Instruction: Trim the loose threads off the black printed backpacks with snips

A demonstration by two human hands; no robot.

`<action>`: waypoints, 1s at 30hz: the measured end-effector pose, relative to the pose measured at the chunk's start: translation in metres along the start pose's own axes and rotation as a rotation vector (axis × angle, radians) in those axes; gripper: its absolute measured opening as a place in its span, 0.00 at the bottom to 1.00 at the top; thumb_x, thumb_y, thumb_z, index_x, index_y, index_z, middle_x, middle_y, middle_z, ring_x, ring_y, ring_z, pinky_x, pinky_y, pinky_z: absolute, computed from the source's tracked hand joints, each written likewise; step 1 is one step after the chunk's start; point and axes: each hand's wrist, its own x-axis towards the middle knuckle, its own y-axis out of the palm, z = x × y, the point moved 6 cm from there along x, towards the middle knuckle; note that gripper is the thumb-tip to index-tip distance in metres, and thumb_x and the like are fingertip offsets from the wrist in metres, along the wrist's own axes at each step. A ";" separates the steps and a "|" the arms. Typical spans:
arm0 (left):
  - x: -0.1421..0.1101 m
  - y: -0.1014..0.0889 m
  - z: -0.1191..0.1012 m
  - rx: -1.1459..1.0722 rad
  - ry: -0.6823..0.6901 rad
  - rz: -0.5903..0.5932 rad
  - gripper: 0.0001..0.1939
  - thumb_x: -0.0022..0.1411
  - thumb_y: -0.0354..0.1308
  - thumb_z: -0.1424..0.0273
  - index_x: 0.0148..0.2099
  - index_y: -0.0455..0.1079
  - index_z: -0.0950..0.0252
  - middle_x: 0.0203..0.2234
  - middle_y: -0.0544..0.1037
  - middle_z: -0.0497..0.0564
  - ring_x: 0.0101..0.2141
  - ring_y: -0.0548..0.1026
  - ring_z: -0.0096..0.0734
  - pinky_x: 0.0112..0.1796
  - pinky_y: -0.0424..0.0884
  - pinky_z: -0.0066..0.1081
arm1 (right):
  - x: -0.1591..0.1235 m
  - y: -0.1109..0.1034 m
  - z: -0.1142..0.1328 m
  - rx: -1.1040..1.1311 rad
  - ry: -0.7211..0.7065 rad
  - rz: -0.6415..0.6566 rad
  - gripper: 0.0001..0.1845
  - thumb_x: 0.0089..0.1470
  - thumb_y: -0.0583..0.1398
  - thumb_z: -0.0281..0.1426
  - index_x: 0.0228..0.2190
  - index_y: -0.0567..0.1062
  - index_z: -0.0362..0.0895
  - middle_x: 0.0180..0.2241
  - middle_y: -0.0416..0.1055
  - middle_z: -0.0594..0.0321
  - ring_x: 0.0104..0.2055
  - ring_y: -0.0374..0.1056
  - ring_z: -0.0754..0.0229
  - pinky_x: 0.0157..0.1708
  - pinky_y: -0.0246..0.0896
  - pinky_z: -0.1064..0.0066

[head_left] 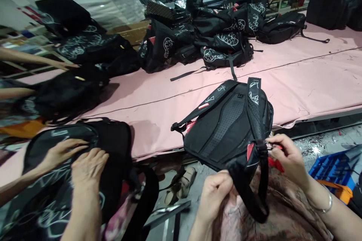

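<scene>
Across the near edge of the pink worktop [299,73], I see the backpack [229,120] ahead, long axis inward; left hand [214,192] has its grip on webbing [245,192], right hand [289,155], nearer the buckle [262,149], pinches something red [277,164].

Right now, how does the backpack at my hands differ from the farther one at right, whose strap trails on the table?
The near backpack hangs partly over the edge of the pink table; the far backpack lies wholly on it. The near backpack has your left hand and right hand at its straps; no hand touches the far backpack. Being closer, the near backpack appears larger than the far backpack. Both are black.
</scene>
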 end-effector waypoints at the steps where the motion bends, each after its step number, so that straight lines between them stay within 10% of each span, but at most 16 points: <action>1: 0.005 -0.012 -0.004 0.077 0.040 0.005 0.24 0.53 0.55 0.55 0.15 0.67 0.69 0.13 0.66 0.51 0.20 0.64 0.24 0.25 0.61 0.25 | 0.005 -0.009 -0.010 0.044 0.050 -0.062 0.11 0.52 0.56 0.34 0.38 0.69 0.44 0.32 0.68 0.61 0.31 0.64 0.63 0.31 0.60 0.72; 8: 0.071 -0.156 -0.013 0.533 0.032 -0.584 0.25 0.49 0.57 0.55 0.43 0.70 0.69 0.43 0.73 0.59 0.48 0.68 0.47 0.49 0.60 0.39 | 0.047 -0.046 -0.129 0.106 0.383 -0.246 0.22 0.43 0.59 0.48 0.23 0.70 0.40 0.19 0.66 0.62 0.22 0.62 0.61 0.23 0.58 0.70; 14: 0.101 -0.166 0.028 0.212 -0.044 -0.502 0.28 0.45 0.62 0.56 0.45 0.68 0.69 0.41 0.75 0.59 0.44 0.72 0.45 0.43 0.69 0.36 | 0.066 -0.016 -0.186 0.178 0.517 -0.312 0.32 0.35 0.58 0.55 0.31 0.75 0.41 0.36 0.73 0.53 0.43 0.68 0.49 0.40 0.64 0.63; 22: 0.073 -0.157 0.046 0.097 0.065 -0.631 0.35 0.43 0.63 0.56 0.53 0.64 0.65 0.48 0.71 0.54 0.51 0.66 0.46 0.51 0.63 0.37 | 0.100 -0.014 -0.129 0.243 0.349 -0.255 0.39 0.39 0.58 0.55 0.40 0.72 0.33 0.42 0.71 0.47 0.47 0.66 0.45 0.45 0.62 0.60; 30: 0.125 -0.118 -0.023 0.080 0.257 -0.480 0.35 0.49 0.59 0.55 0.56 0.61 0.67 0.56 0.61 0.58 0.56 0.60 0.45 0.55 0.56 0.36 | 0.083 -0.025 -0.018 -0.206 -0.339 -0.423 0.27 0.58 0.50 0.32 0.58 0.56 0.40 0.57 0.55 0.51 0.59 0.52 0.49 0.56 0.50 0.52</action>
